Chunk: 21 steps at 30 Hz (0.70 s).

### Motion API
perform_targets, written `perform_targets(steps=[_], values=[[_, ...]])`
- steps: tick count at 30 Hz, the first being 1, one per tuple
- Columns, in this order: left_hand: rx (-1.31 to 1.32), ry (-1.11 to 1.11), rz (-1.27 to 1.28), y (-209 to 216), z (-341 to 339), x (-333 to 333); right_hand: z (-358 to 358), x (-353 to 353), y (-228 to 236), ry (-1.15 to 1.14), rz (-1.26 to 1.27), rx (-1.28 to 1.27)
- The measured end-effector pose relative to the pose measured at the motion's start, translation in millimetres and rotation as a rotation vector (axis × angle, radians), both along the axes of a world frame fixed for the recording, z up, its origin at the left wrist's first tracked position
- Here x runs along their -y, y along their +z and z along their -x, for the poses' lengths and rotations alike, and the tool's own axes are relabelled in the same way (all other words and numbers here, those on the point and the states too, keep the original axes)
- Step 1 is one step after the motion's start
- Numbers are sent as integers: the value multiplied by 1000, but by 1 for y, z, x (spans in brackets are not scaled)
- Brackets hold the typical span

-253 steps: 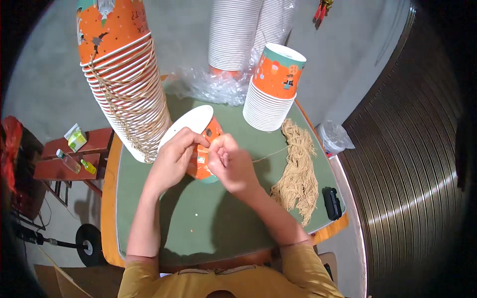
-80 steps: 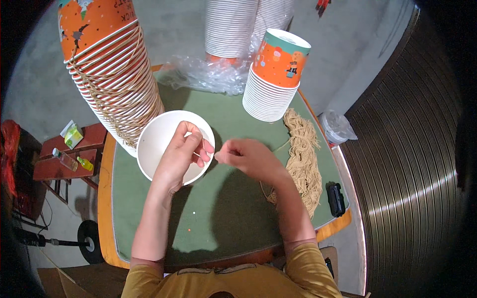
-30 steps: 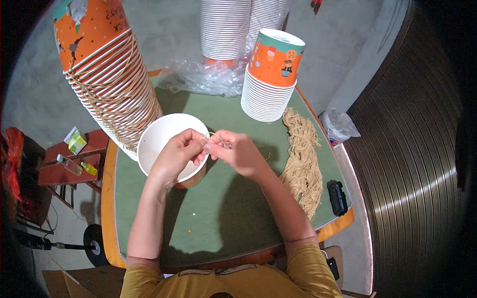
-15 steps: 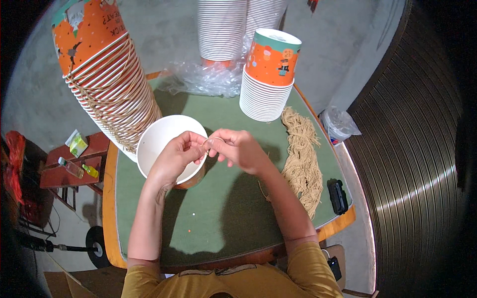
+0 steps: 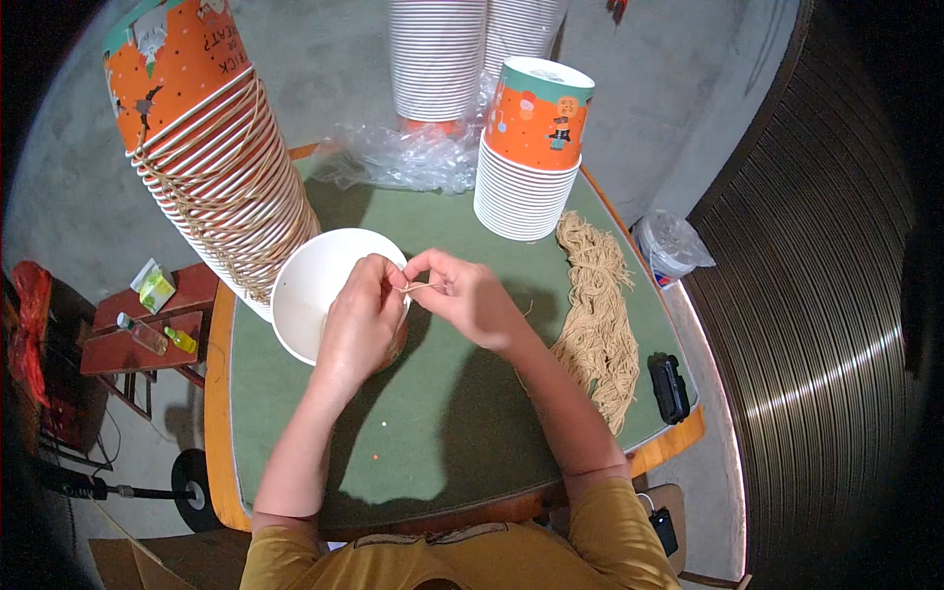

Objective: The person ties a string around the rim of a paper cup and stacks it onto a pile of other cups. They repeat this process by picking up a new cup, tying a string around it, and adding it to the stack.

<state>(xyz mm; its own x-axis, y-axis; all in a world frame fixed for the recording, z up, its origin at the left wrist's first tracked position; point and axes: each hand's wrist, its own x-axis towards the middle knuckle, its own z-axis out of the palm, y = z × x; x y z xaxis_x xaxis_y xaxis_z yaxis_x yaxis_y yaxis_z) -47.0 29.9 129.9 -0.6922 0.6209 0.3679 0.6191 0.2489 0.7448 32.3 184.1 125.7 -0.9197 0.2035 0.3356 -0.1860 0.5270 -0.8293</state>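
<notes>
A white-lined paper bucket [image 5: 313,285] stands mouth up on the green table. At its right rim my left hand [image 5: 362,310] is closed in a pinch on a tan string [image 5: 421,286]. My right hand [image 5: 470,300], just to the right, also grips this string between thumb and bent fingers. A short length of it shows between the two hands. The left hand hides part of the bucket's rim and side. To the right lies a long bundle of tan strings [image 5: 598,324].
A tall leaning stack of orange buckets [image 5: 231,187] with strings hanging over it stands at left. A shorter bucket stack [image 5: 531,147] is at the back right, beside crumpled clear plastic [image 5: 403,157]. A black case [image 5: 669,389] lies near the right edge.
My left hand has turned and its fingers have drawn closer together at the rim. The right fingers have shifted, and the string's small loop is now a nearly straight stretch.
</notes>
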Motion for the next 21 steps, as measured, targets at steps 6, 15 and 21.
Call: perform_targets(steps=[6,15,21], values=[[-45,17,25,-1,-2,0,1,-4,-4,47,-15,-17],[117,-36,43,7,-11,6,1,-2,-7,112,75,45],[179,-134,-8,3,-32,11,-16,-3,-19,97,117,23]])
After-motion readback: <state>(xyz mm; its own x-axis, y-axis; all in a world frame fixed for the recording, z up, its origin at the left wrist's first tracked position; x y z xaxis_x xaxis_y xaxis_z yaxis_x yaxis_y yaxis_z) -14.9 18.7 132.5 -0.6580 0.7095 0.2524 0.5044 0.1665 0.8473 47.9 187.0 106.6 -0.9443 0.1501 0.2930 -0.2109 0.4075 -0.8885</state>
